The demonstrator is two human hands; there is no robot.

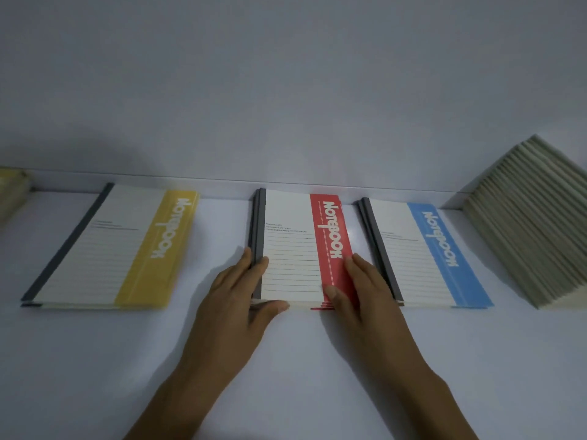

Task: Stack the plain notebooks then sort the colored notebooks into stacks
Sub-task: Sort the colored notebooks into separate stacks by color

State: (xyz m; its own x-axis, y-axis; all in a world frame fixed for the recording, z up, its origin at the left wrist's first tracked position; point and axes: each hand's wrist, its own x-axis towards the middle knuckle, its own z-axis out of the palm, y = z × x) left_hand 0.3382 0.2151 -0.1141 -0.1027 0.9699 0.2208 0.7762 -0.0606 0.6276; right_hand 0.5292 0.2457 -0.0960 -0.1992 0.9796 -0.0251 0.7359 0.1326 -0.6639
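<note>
Three low stacks of notebooks lie in a row on the white table (286,360). The yellow-banded stack (111,249) is on the left, the red-banded stack (295,249) in the middle, the blue-banded stack (419,252) on the right. My left hand (241,300) presses straight fingers against the grey spine side of the red stack, its thumb along the near edge. My right hand (359,290) lies with straight fingers against the red stack's right side, thumb on the red band. A tall stack of plain grey-green notebooks (533,223) stands at the far right.
A white wall rises right behind the notebooks. A blurred yellowish pile (12,192) sits at the far left edge. White table surface stretches in front of the stacks toward me.
</note>
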